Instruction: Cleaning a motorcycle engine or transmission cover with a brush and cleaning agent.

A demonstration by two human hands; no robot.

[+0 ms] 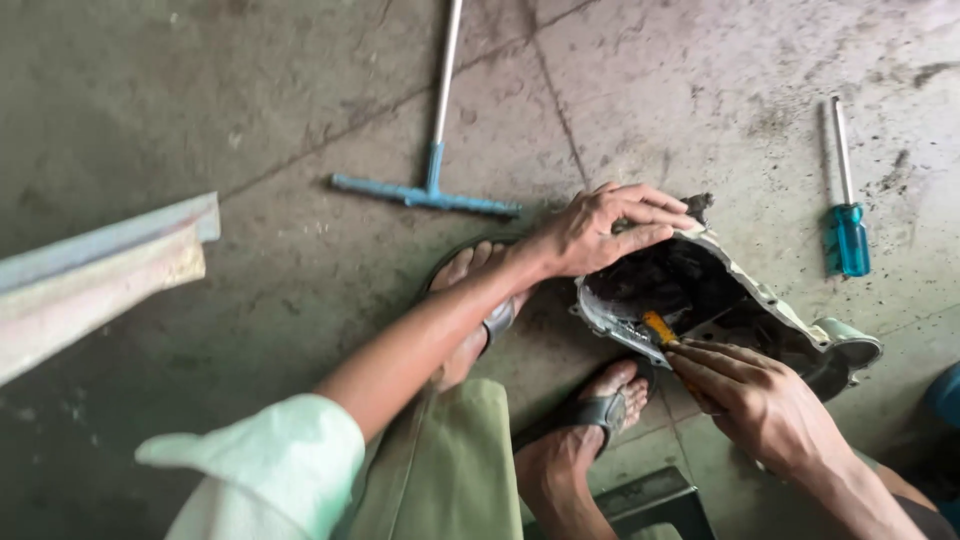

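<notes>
Head view: engine casing (740, 285) between both hands (600, 228).

I see open concrete floor (250, 110) upper left and between the engine cover (760, 300) and the blue screwdriver (850, 235), room to pass there. Blue T-handle tool (430, 190) lies just behind my left hand (600, 230), blocks that side. Pale board (100, 270) sits well apart at left. My two sandalled feet (590, 410) crowd the near side, stool (650, 500) below them.
</notes>
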